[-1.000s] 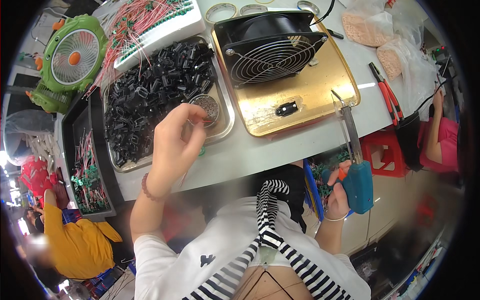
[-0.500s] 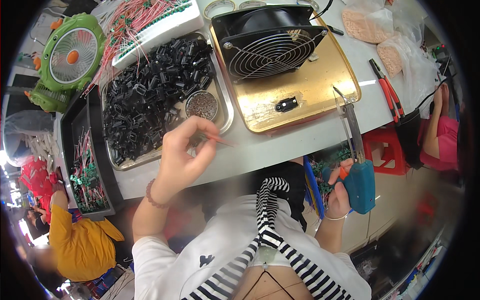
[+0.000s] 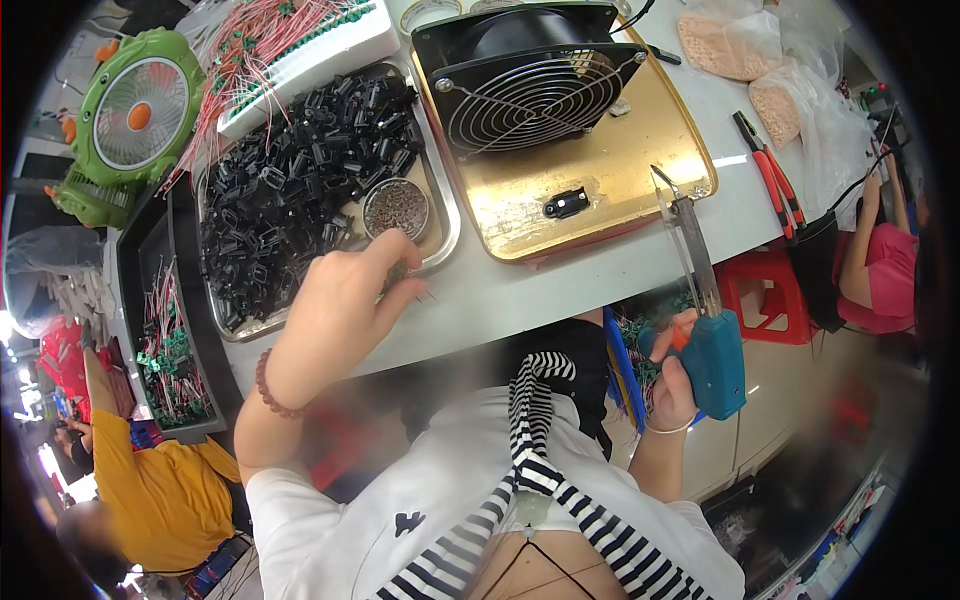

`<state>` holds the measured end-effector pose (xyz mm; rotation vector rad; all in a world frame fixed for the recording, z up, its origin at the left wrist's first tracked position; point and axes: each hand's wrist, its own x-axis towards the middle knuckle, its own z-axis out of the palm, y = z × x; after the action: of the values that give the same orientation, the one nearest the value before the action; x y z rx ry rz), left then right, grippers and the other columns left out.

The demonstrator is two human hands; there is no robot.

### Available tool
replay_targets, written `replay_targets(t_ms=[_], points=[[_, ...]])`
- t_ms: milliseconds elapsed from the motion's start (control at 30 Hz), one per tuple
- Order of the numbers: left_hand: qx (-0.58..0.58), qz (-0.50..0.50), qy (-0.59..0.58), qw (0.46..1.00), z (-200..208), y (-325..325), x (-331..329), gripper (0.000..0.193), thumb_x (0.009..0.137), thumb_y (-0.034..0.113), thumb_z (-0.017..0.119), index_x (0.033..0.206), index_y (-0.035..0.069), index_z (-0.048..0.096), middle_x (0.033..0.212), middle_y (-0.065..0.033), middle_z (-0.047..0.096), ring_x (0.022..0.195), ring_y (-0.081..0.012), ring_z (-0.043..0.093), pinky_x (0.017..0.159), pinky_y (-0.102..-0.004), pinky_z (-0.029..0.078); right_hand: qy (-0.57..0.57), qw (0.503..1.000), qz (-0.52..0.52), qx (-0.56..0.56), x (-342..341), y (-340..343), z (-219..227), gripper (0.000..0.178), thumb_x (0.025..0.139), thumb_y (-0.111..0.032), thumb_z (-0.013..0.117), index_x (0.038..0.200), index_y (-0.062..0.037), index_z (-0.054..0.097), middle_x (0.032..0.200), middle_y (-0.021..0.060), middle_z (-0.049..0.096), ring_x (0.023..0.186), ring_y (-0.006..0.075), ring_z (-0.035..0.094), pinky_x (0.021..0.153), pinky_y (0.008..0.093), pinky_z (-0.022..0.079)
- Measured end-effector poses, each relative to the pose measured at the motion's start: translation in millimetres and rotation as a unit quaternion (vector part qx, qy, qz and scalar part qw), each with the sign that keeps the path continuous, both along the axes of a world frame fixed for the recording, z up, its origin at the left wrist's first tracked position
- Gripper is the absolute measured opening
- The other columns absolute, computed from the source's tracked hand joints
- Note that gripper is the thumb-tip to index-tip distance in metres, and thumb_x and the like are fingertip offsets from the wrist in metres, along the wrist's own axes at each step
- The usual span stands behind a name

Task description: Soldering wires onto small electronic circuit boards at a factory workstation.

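Observation:
My left hand (image 3: 350, 300) is closed in a pinch over the front rim of a metal tray (image 3: 455, 215). Between its fingertips shows a bit of a small green circuit board (image 3: 400, 274), mostly hidden, with thin wire ends sticking out. Close by in the tray stand a heap of small black plastic housings (image 3: 300, 175) and a round tin (image 3: 396, 208) of tiny metal parts. My right hand (image 3: 673, 375) grips a teal soldering gun (image 3: 718, 365), its tip pointing up beside a gold tray (image 3: 640, 190). One black housing (image 3: 567, 203) lies on that gold tray.
A black fan (image 3: 535, 95) stands on the gold tray. Red-handled pliers (image 3: 770, 180) and bags of beige pieces (image 3: 730, 45) lie to the right. Wired boards fill a white foam tray (image 3: 330, 55) and a black bin (image 3: 205, 330). A green fan (image 3: 140, 115) stands left; co-workers sit either side.
My left hand has turned and shifted slightly left and down, hiding more of the board and its red wire. My right hand keeps the soldering gun in nearly the same place.

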<state>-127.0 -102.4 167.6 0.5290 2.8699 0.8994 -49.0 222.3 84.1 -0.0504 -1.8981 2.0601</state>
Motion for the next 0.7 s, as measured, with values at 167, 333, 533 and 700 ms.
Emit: replay_targets(t_ms=[167, 333, 533, 700], points=[[-0.056, 0.016, -0.063, 0.996, 16.8, -4.8, -5.9, 0.014, 0.082, 0.013, 0.069, 0.084, 0.003, 0.060, 0.061, -0.0154, 0.059, 0.058, -0.0340, 0.059, 0.053, -0.0397, 0.046, -0.008, 1.000, -0.008, -0.002, 0.6, -1.2, 3.4, 0.046, 0.074, -0.020, 0.068, 0.112, 0.0025, 0.055, 0.110, 0.0117, 0.055, 0.066, 0.0139, 0.053, 0.065, 0.0274, 0.040], [0.136, -0.017, -0.178, 0.974, 11.7, -8.2, -5.3, 0.012, 0.086, 0.011, 0.066, 0.085, -0.001, 0.063, 0.069, -0.0126, 0.063, 0.055, -0.0236, 0.062, 0.055, -0.0320, 0.048, -0.009, 1.000, -0.012, 0.003, 1.8, 2.2, 0.4, 0.045, 0.074, -0.020, 0.068, 0.111, 0.0016, 0.056, 0.110, 0.0124, 0.055, 0.066, 0.0140, 0.053, 0.065, 0.0274, 0.040], [0.265, -0.076, -0.192, 0.942, -12.6, -8.8, 6.6, 0.008, 0.086, 0.008, 0.065, 0.089, 0.002, 0.070, 0.086, -0.0068, 0.065, 0.083, -0.0159, 0.059, 0.074, -0.0280, 0.046, 0.000, 1.000, -0.007, 0.007, 1.8, 4.2, -0.1, 0.044, 0.074, -0.019, 0.068, 0.112, 0.0015, 0.057, 0.111, 0.0135, 0.054, 0.066, 0.0142, 0.053, 0.064, 0.0269, 0.040], [0.289, -0.062, -0.148, 0.944, -12.0, -11.3, 14.1, 0.014, 0.086, 0.003, 0.061, 0.099, -0.001, 0.067, 0.097, -0.0095, 0.064, 0.083, -0.0147, 0.060, 0.073, -0.0265, 0.046, -0.006, 1.000, 0.000, 0.006, 3.2, 5.6, 0.2, 0.045, 0.074, -0.018, 0.066, 0.113, 0.0021, 0.056, 0.111, 0.0134, 0.055, 0.066, 0.0143, 0.053, 0.067, 0.0279, 0.041]])
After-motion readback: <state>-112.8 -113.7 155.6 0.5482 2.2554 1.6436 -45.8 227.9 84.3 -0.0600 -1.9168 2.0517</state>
